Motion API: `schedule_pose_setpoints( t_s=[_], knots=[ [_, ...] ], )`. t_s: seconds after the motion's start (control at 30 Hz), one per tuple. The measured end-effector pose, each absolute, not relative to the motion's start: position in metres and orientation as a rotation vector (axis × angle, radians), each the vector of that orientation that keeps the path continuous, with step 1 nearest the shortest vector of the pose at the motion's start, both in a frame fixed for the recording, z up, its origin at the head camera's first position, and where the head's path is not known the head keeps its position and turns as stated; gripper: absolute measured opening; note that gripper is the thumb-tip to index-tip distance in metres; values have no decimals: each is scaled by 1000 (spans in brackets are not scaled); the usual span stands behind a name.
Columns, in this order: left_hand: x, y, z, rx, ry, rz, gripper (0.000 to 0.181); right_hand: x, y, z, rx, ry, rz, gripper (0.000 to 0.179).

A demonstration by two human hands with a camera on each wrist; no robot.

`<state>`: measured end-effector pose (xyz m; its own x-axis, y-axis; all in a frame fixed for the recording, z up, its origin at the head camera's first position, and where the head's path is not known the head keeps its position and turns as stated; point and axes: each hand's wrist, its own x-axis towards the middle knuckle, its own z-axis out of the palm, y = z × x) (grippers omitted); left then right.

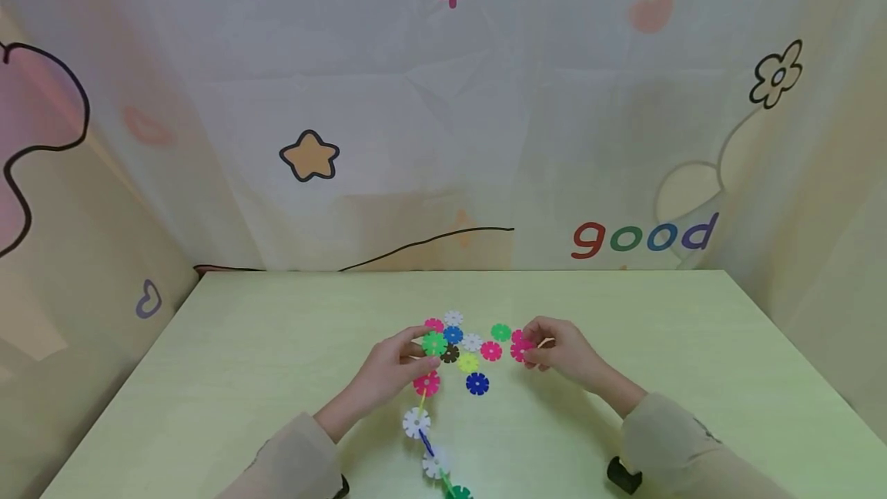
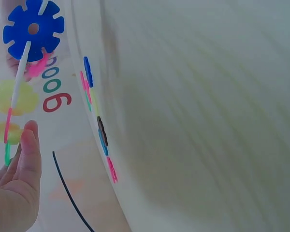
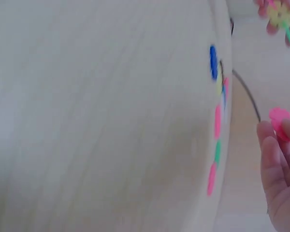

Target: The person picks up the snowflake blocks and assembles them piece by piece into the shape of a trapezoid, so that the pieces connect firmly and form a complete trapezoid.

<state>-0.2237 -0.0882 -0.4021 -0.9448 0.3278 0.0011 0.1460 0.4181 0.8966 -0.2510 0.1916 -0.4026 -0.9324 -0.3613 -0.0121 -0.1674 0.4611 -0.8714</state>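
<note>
Currently, by the left hand (image 1: 392,364), the green end of a disc chain (image 1: 412,426) is pinched, the rest hung below it; loose discs (image 1: 468,363) are scattered between the hands; by the right hand (image 1: 564,351), held apart, a pink disc (image 3: 280,118) is gripped.

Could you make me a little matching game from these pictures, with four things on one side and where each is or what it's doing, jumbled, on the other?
1. Right hand
2. Left hand
3. Loose dark blue disc
4. Orange star

A. Lies on the table
B. Holds a chain of linked discs
C. Shows on the backdrop
D. Pinches a pink disc

Pairs: 1-D, 2-B, 3-A, 4-C
</note>
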Motion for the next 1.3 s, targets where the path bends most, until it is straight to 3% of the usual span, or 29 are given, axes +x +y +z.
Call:
schedule_pose_setpoints(
  t_s=[0.47, 1.3],
  knots=[
    [-220, -74, -404, 372, 2416, 1702, 54, -232, 137, -392, -537, 2552, -1660, 14],
    [-211, -62, -399, 391, 2403, 1822, 60, -223, 110, -395, -500, 2616, -1760, 10]
  ],
)
